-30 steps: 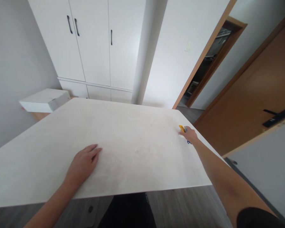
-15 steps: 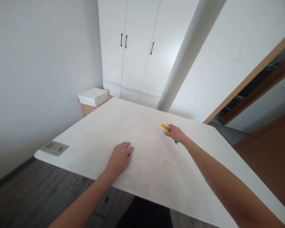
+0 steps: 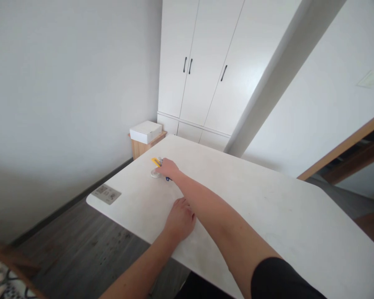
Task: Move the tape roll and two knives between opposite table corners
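My right hand (image 3: 168,167) is at the far left part of the white table (image 3: 237,195), closed around a small bundle. A yellow utility knife (image 3: 156,162) pokes out of it, with a clear or silvery piece beside it. Under the fingers is a round, clear ring (image 3: 155,173) that looks like a tape roll; I cannot tell whether it touches the tabletop. A dark blue end (image 3: 168,179) shows below the palm, its kind hidden. My left hand (image 3: 181,218) lies on the table near the front edge, fingers loosely bent and holding nothing, partly behind my right forearm.
A grey printed label (image 3: 106,194) is on the table's left corner. Beyond it, a white box (image 3: 146,132) sits on a wooden cabinet (image 3: 140,148). White wardrobe doors (image 3: 202,62) stand behind the table. Patterned fabric (image 3: 3,278) appears at the lower left.
My right hand has swept left across the table with the utility knife and other items, crossing beyond my left hand. The view has turned left. My left hand's fingers are more bent.
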Action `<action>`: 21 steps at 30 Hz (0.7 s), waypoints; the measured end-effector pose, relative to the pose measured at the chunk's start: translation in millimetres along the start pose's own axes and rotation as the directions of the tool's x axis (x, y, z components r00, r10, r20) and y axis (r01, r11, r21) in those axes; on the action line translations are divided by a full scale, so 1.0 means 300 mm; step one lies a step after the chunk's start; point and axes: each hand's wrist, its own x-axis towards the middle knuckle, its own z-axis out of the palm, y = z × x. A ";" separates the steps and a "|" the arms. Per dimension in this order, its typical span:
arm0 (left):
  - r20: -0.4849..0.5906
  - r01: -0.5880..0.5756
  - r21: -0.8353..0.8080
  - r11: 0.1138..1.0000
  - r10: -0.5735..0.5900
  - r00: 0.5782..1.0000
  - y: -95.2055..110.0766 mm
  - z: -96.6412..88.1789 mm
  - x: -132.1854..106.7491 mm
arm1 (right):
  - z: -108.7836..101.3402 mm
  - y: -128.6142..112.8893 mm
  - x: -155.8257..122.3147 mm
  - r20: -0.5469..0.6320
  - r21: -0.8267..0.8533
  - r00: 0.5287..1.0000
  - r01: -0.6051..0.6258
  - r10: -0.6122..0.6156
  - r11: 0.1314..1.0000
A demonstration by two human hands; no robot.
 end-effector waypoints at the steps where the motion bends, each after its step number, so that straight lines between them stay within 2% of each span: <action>1: -0.004 0.006 0.001 1.000 -0.006 1.000 0.002 0.000 0.000 | -0.008 0.007 0.017 -0.025 0.012 0.999 -0.035 0.035 0.999; 4: -0.008 0.014 0.001 1.000 -0.014 1.000 0.007 -0.005 -0.001 | -0.029 0.032 0.062 -0.065 0.028 0.993 -0.097 0.098 0.995; 8: 0.005 0.023 0.001 1.000 -0.023 1.000 0.009 -0.007 -0.001 | -0.026 0.050 0.095 -0.032 0.047 0.998 -0.054 0.055 0.997; 16: 0.012 0.035 -0.033 0.999 -0.035 0.999 0.004 0.000 -0.004 | -0.017 0.091 0.149 -0.109 0.181 0.940 -0.301 0.323 0.936; 21: 0.036 0.041 0.004 0.999 -0.042 0.999 0.004 -0.004 0.000 | 0.003 0.144 0.185 -0.147 0.148 0.941 -0.283 0.304 0.947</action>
